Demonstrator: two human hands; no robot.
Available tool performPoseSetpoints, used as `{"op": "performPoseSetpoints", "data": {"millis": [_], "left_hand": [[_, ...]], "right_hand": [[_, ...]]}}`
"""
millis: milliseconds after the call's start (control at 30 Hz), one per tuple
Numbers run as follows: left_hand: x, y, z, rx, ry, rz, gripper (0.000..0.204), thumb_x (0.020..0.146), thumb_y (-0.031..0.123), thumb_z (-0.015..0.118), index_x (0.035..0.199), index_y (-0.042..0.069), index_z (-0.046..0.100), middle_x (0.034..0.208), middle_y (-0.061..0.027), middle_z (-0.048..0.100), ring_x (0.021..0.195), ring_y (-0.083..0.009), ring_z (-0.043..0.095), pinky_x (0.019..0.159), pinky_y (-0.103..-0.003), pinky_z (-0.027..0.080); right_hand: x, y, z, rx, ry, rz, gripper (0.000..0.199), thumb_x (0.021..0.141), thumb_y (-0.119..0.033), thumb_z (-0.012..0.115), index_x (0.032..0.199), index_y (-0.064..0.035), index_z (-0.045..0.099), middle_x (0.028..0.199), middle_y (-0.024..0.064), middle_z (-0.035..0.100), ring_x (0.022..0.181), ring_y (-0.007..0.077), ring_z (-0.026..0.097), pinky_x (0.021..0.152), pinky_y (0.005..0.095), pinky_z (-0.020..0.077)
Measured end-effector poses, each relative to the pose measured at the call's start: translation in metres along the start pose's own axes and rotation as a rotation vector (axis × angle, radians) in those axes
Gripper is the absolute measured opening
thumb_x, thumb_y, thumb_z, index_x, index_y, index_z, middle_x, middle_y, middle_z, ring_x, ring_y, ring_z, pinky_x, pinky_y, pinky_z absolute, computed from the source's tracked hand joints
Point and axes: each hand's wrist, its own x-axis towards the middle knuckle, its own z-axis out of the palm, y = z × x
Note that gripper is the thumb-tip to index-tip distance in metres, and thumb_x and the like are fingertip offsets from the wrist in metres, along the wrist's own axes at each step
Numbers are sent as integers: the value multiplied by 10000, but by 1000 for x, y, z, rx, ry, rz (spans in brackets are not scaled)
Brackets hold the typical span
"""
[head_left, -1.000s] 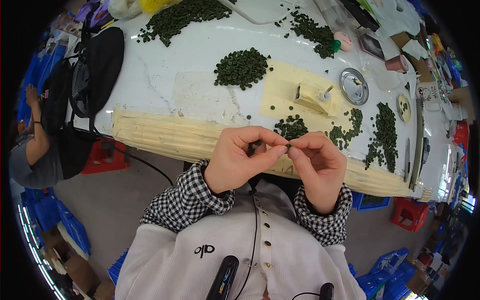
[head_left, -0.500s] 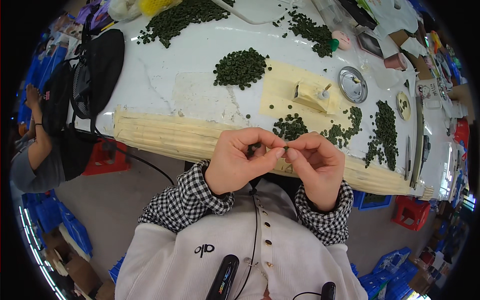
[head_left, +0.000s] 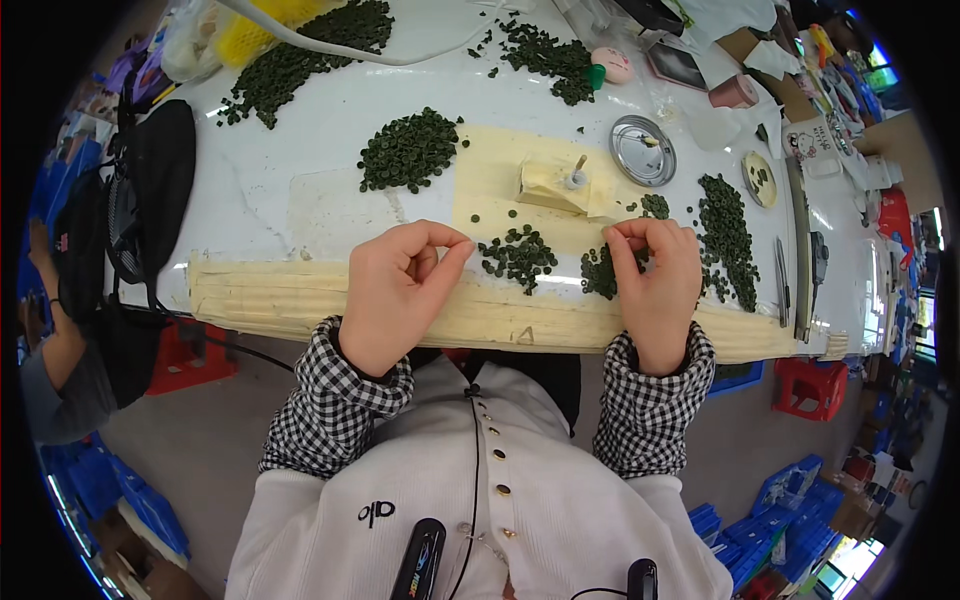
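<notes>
My left hand (head_left: 400, 295) is above the padded table edge, thumb and forefinger pinched together. Whatever sits between those fingertips, if anything, is too small to make out. Apart from it, my right hand (head_left: 658, 290) also has thumb and forefinger closed at the tips, and their contents cannot be made out either. Between the hands lies a loose cluster of small dark green round pieces (head_left: 518, 258). Another small cluster of green pieces (head_left: 598, 272) is right beside my right hand, which partly covers it. Behind them, a tape-wrapped block (head_left: 558, 186) with an upright peg stands on yellowish paper (head_left: 482, 165).
Larger heaps of green pieces (head_left: 408, 150) lie farther back and to the right (head_left: 728, 235). A round metal lid (head_left: 643, 150), tweezers (head_left: 782, 280) and a shallow dish (head_left: 759, 180) are at right. A black bag (head_left: 160, 190) hangs over the left edge; a white cable (head_left: 350, 55) crosses the back.
My hands were together, fingertips meeting at a small green piece; now they are wide apart, left hand to the left, right hand slightly up. The whole view has shifted a little.
</notes>
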Motion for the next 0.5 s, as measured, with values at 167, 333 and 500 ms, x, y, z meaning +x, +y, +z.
{"op": "performPoseSetpoints", "data": {"millis": [167, 333, 500], "left_hand": [[-1, 10, -15, -1063, -101, -423, 236, 919, 62, 499, 1135, -32, 520, 856, -43, 531, 653, -70, 446, 601, -190, 387], [-5, 13, -16, -1306, -45, -547, 288, 945, 10, 410, 1224, -48, 450, 1247, -191, 477, 885, -122, 547, 789, -208, 484], [-9, 5, -12, -1395, -75, -531, 251, 978, 114, 418, 1162, -41, 489, 1109, -165, 580, 805, -99, 574, 741, -197, 504]], "right_hand": [[3, 1, 7, -88, -56, -25, 113, 771, -117, 680, 793, -50, 592, 728, 42, 564, 717, 236, 489, 672, 359, 370], [1, 3, 9, -175, -84, -70, 100, 811, -120, 636, 833, -50, 567, 800, 63, 562, 770, 262, 478, 707, 375, 353], [-1, 2, 2, -100, -128, -90, 92, 807, -105, 639, 817, -46, 569, 784, 63, 560, 756, 255, 482, 699, 363, 358]]}}
